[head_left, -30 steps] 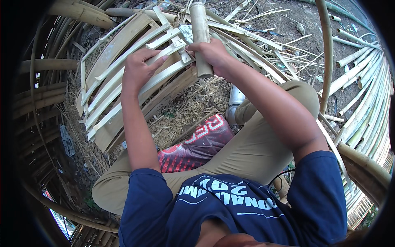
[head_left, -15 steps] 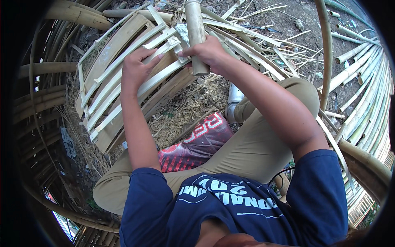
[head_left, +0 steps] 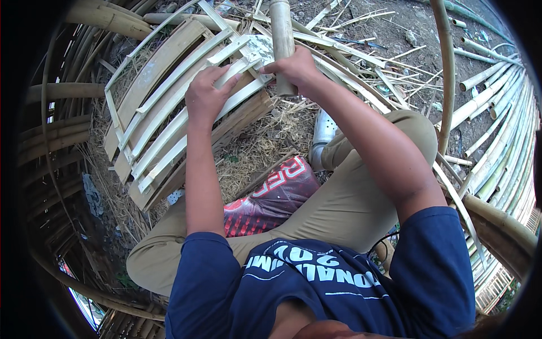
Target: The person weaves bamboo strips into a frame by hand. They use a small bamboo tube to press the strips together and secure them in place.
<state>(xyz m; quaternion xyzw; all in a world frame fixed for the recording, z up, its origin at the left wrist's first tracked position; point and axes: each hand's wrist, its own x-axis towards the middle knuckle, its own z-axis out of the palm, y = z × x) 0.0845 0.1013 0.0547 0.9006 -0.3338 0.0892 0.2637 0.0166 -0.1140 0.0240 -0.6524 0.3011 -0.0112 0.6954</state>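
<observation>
In front of me lies a bent lattice of pale split-bamboo slats (head_left: pixel 164 121) resting on wooden boards (head_left: pixel 148 76). My left hand (head_left: pixel 209 93) is pinched on one bamboo slat (head_left: pixel 230 72) near the lattice's right end, thumb on the near side. A short, thick bamboo pole (head_left: pixel 282 28) stands out from my right hand (head_left: pixel 296 69), whose fingers wrap round its lower part. The right fingertips lie close beside the slat ends; whether they touch them I cannot tell. Under the slat ends is a whitish, mottled surface (head_left: pixel 260 47).
Split strips and shavings (head_left: pixel 361 56) litter the ground at the far right, with a stack of bamboo poles (head_left: pixel 499 124) beyond. An upright pole (head_left: pixel 447 73) rises on the right. A dark red printed cloth (head_left: pixel 274 195) lies across my lap; bamboo slatting (head_left: pixel 56 135) borders the left.
The lattice has shifted to the right, and my left hand has moved right with it. My right hand and the bamboo pole have moved slightly right and away from me.
</observation>
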